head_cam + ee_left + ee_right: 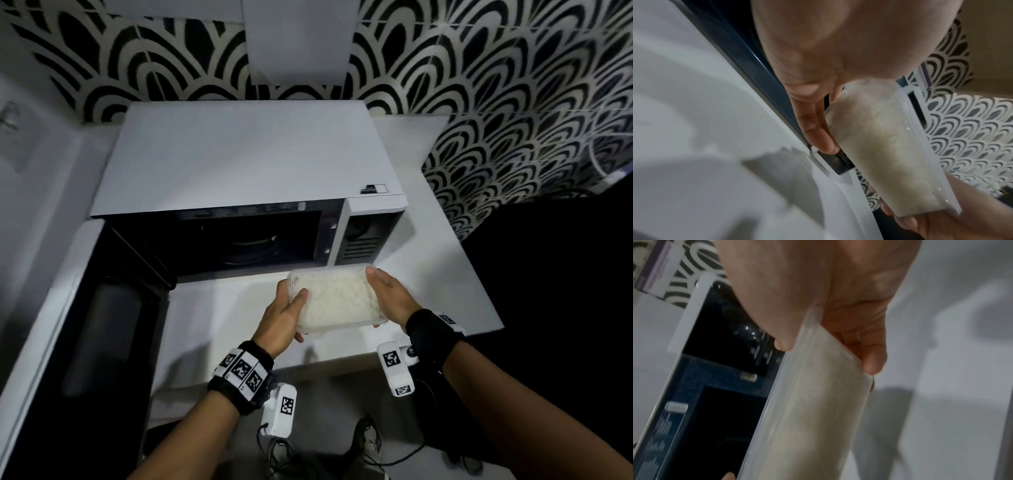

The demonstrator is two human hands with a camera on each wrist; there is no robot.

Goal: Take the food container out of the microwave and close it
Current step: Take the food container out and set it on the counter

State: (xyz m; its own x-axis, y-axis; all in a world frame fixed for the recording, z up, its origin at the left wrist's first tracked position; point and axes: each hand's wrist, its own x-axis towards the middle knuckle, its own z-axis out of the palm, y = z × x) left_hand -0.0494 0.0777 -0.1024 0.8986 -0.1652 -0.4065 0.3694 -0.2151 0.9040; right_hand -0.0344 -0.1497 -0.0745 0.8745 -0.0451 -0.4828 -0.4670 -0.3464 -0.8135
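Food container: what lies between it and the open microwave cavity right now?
Nothing. In the head view only bare white counter lies between the food container, held by the left hand and right hand, and the microwave opening.

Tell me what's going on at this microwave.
A person holds a clear food container of what looks like rice in both hands, left hand and right hand gripping opposite ends. It is out of the microwave, above the white counter. The microwave door is open.
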